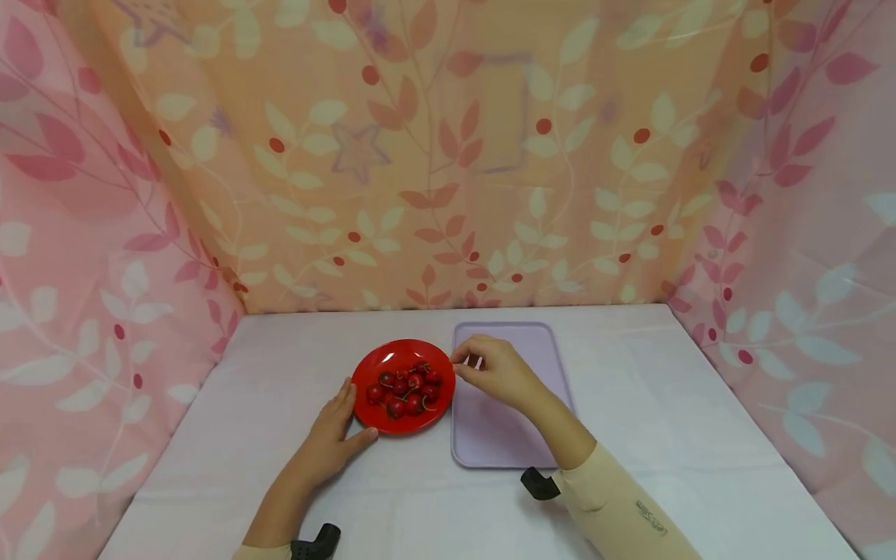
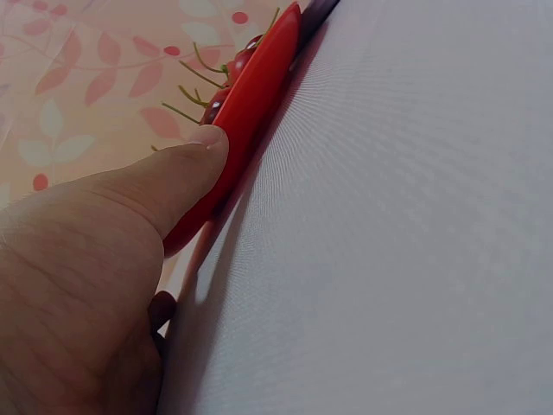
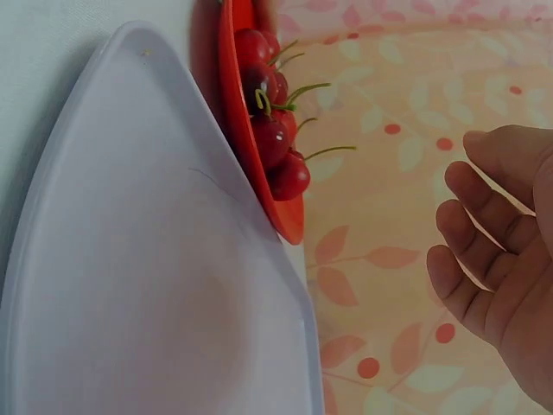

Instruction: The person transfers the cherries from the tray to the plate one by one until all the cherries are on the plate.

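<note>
A red plate (image 1: pixel 389 355) holds several dark red cherries (image 1: pixel 407 386) with green stems, near the middle of the white table. My left hand (image 1: pixel 334 429) lies flat on the table against the plate's near-left edge, fingers straight. Its thumb (image 2: pixel 177 181) presses on the plate's rim (image 2: pixel 252 102). Directly right of the plate lies a lavender tray (image 1: pixel 498 429) with nothing on it. My right hand (image 1: pixel 484 367) hovers over the tray's far-left part, beside the plate's right edge. In the right wrist view its fingers (image 3: pixel 484 251) are loosely curled and hold nothing; the cherries (image 3: pixel 273 117) and tray (image 3: pixel 155 259) lie opposite.
The white tablecloth (image 1: pixel 665 404) stretches wide to the right and toward the front. Pink and orange leaf-patterned curtains (image 1: pixel 448 155) close off the back and both sides. Black wrist mounts (image 1: pixel 540 483) sit on both forearms.
</note>
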`<state>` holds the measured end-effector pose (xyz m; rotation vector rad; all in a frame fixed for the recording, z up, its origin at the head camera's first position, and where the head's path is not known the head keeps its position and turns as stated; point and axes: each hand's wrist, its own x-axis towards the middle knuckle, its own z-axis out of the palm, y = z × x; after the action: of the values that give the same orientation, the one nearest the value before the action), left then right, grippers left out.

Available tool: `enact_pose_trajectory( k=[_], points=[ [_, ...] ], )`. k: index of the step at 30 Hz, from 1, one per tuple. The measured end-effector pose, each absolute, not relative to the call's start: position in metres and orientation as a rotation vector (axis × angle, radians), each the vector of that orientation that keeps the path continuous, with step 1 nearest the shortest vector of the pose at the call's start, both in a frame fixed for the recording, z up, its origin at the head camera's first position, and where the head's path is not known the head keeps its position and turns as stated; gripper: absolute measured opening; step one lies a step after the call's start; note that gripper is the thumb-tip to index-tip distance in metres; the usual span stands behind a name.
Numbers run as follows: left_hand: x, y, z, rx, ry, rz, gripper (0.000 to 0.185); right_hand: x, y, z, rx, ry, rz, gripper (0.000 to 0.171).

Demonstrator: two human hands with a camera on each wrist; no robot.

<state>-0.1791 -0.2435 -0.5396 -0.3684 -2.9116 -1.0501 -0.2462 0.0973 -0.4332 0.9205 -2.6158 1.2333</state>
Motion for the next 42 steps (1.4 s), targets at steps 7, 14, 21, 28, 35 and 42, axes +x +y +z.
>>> enact_pose_trajectory(
  k=[7, 14, 21, 28, 35, 42],
  points=[
    [-0.180, -0.243, -0.537, -0.340, -2.922, -1.091, 0.100, -0.232, 0.112, -0.426, 0.931, -2.590, 1.159, 0.006],
    [-0.180, -0.244, -0.535, -0.350, -2.932, -1.068, 0.101, -0.219, 0.129, -0.430, 0.974, -2.581, 1.006, 0.008],
    [-0.180, -0.245, -0.537, -0.336, -2.944, -1.061, 0.101, -0.210, 0.147, -0.440, 0.973, -2.563, 0.937, 0.011],
    [-0.177, -0.244, -0.537, -0.334, -2.935, -1.079, 0.101, -0.204, 0.160, -0.442, 0.951, -2.531, 0.850, 0.013],
    [-0.178, -0.244, -0.537, -0.338, -2.929, -1.077, 0.101, -0.206, 0.171, -0.440, 0.949, -2.524, 0.799, 0.014],
    [-0.179, -0.244, -0.539, -0.328, -2.944, -1.077, 0.103, -0.209, 0.182, -0.437, 0.946, -2.502, 0.780, 0.014]
  ],
)
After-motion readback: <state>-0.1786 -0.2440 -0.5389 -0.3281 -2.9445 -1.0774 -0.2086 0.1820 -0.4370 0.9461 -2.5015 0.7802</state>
